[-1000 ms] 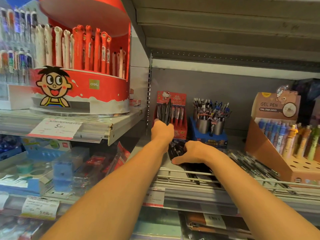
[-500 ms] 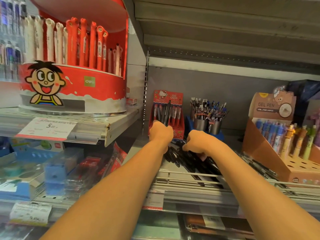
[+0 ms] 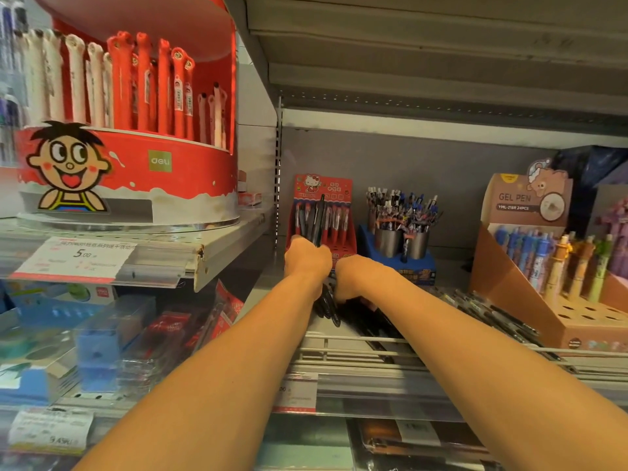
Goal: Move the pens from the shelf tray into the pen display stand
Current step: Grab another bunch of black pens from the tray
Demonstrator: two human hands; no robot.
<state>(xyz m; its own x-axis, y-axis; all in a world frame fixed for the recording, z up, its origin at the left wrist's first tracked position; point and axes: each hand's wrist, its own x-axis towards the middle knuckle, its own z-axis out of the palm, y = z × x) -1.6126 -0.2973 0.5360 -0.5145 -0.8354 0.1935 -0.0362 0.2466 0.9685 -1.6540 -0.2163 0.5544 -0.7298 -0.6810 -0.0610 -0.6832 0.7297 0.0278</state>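
We see the left hand (image 3: 307, 256) gripping a bundle of black pens (image 3: 314, 222) before the red display stand (image 3: 324, 212). The right hand (image 3: 353, 275) reaches into the shelf tray (image 3: 356, 348); its grip we cannot tell.

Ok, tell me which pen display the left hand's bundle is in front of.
The red pen display stand, left of the blue steel-cup stand and brown gel-pen box.
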